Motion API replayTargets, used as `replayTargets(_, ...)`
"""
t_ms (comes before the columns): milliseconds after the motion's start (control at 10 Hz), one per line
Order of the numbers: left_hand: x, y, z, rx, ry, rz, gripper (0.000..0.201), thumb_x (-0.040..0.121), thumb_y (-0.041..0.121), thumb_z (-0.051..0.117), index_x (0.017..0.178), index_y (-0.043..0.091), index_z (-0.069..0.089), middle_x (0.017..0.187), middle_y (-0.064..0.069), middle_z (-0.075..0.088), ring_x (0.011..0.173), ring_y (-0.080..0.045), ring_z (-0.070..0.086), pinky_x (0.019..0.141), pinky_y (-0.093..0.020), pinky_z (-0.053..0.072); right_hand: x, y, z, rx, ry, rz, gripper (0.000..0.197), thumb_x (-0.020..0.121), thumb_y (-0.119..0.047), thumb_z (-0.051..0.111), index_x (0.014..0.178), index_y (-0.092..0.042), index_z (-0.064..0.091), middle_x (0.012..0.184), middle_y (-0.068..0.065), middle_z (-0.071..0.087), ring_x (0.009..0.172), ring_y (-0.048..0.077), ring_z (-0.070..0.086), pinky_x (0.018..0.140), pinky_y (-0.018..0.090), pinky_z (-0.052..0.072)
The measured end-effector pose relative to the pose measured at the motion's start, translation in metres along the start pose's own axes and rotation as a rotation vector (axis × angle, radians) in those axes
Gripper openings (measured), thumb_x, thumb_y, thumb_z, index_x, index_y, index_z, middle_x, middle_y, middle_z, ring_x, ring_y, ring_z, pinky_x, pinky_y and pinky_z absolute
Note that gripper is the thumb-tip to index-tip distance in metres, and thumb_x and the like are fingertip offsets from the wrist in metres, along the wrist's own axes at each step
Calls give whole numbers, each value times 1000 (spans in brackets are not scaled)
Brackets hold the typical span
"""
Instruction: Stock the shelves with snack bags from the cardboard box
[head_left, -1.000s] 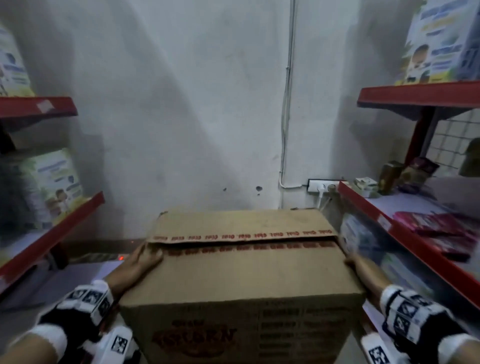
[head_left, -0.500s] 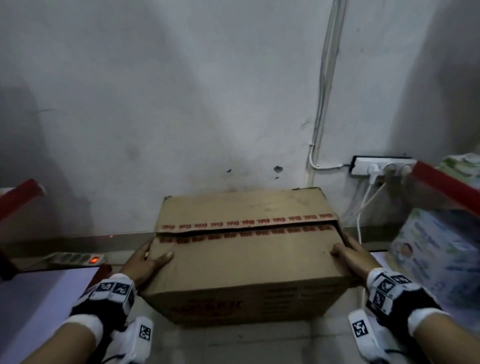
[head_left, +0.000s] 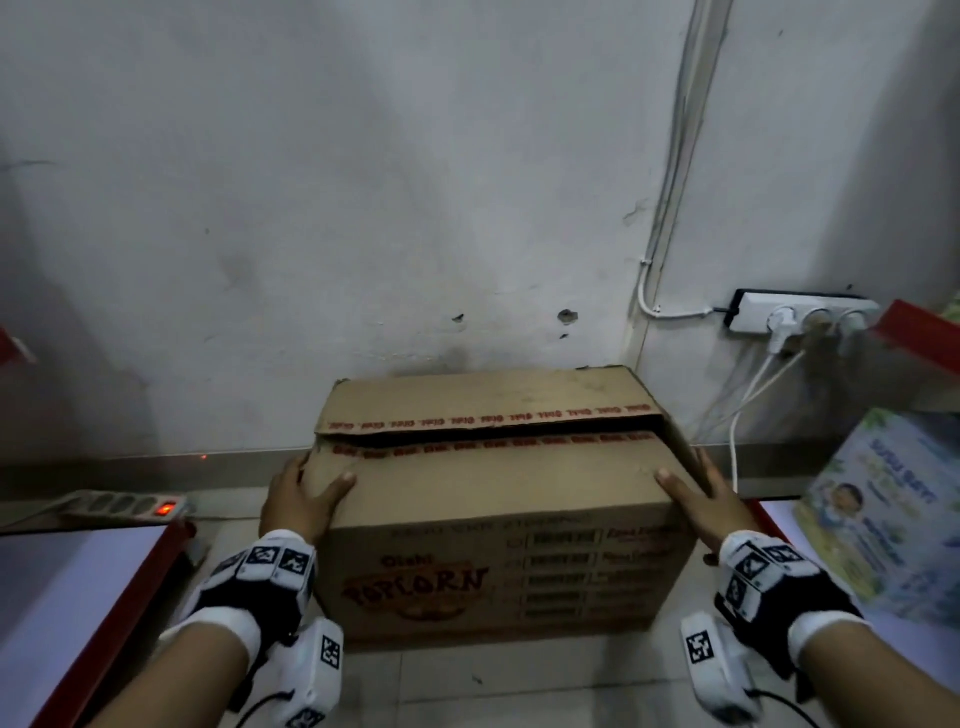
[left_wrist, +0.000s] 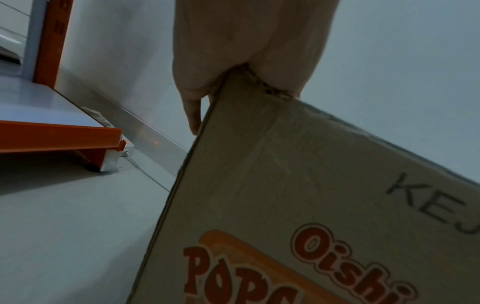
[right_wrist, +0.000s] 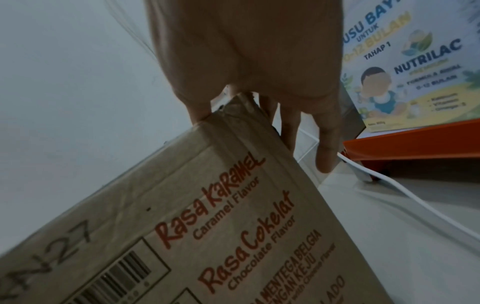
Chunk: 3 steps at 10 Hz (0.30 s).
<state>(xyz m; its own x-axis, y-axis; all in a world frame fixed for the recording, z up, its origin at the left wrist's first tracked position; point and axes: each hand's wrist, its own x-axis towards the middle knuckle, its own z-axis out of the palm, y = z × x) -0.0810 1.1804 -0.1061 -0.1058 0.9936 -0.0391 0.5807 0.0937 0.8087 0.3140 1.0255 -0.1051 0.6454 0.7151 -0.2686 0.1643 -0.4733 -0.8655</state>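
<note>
A brown cardboard box (head_left: 493, 499) printed "Popcorn" stands on the tiled floor against the white wall. Its taped top flaps are parted by a narrow dark slit; no snack bags show. My left hand (head_left: 301, 493) sits on the box's top left corner, thumb on the lid, straight fingers down the side (left_wrist: 192, 115). My right hand (head_left: 701, 499) mirrors it on the top right corner, thumb on the lid and straight fingers (right_wrist: 327, 148) along the right side. In the wrist views the box (left_wrist: 311, 195) (right_wrist: 182, 216) fills the lower part.
A low red-edged shelf (head_left: 104, 623) is at the left, with a lit power strip (head_left: 124, 506) behind it. On the right, a baby-formula carton (head_left: 883, 519) stands on another low shelf. A wall socket strip (head_left: 800, 312) feeds a white cable (head_left: 735, 447) beside the box.
The box came down from chest height to the floor by the wall, both hands staying on its top corners. My view tilted downward, and the flap slit now shows wider.
</note>
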Motion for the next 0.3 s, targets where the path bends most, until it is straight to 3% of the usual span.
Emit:
replayTargets(100,-6,3,-4,26,-20,-7,63,88,35,63,141,8,40,143,-18,44,127,-37,45,105,-42,37,-6,-6,0,-109,10,-23,78,90,-47,55,152,-29,12,152,17,31,135,40,34,111,49,28)
replayTargets(200,-28,6,-18,-8,4,57,51,92,28,58,138,9,47,142,-17,47,127,-35,46,105,-39,37,-29,-11,-4,-274,121,-206,68,93,-42,52,150,-20,22,152,16,31,138,36,31,113,43,24)
replayTargets(300,-44,12,-28,8,83,171,35,92,14,58,127,11,60,133,-21,52,119,-36,52,99,-35,39,-52,-10,-4,-350,245,-384,54,92,-36,57,140,-15,44,146,15,41,136,33,33,112,41,26)
